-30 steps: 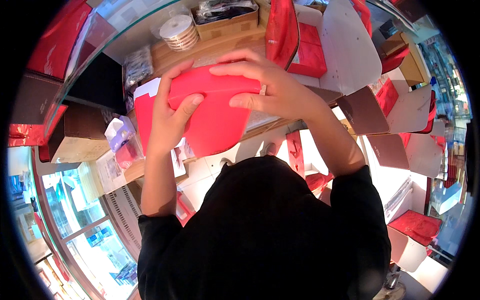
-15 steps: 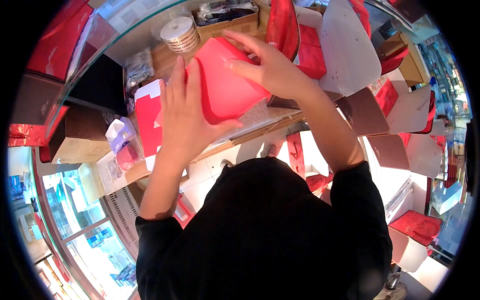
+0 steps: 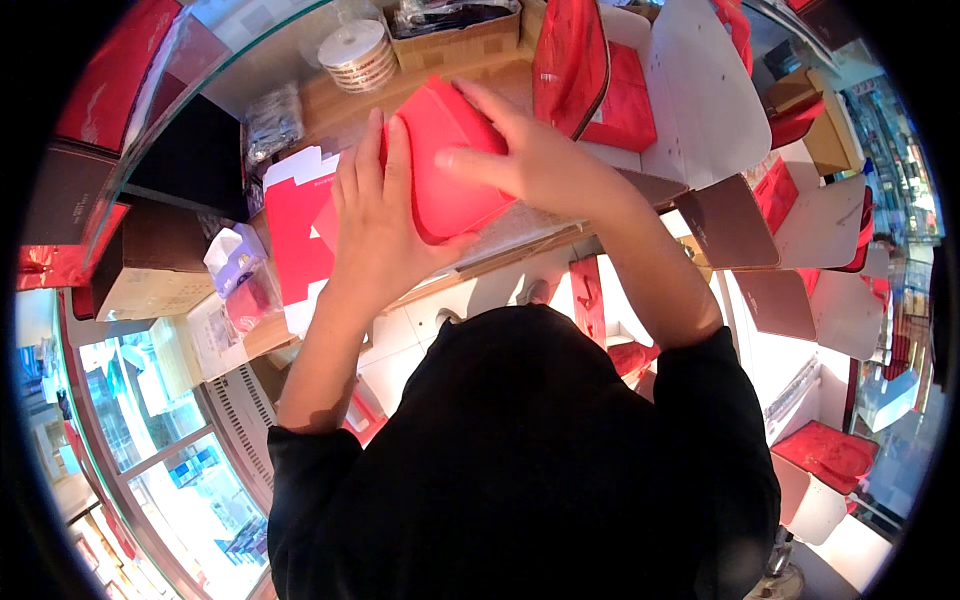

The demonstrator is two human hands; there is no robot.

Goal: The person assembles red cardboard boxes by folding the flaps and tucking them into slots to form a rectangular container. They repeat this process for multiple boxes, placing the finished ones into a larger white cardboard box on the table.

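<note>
A red cardboard box (image 3: pixel 450 195) is held between my two hands above the wooden counter. My left hand (image 3: pixel 375 220) presses along its left side, fingers stretched up and the thumb along the near lower edge. From the right, my right hand (image 3: pixel 530 155) grips it, with the thumb on the face towards me and the fingers over the far right edge. The box's underside is hidden. Flat red card with white flaps (image 3: pixel 295 225) lies on the counter just left of my left hand.
Ribbon spools (image 3: pixel 355 55) and an open carton (image 3: pixel 455 35) stand at the back. At the left are a tissue pack (image 3: pixel 235 260) and a brown carton (image 3: pixel 160 265). Open boxes with red bags (image 3: pixel 625 105) crowd the right. A glass edge (image 3: pixel 215 85) crosses the upper left.
The red box has turned and tilted a little between my hands, its near face looking narrower. My right hand has shifted slightly left and down with it; both hands keep their hold.
</note>
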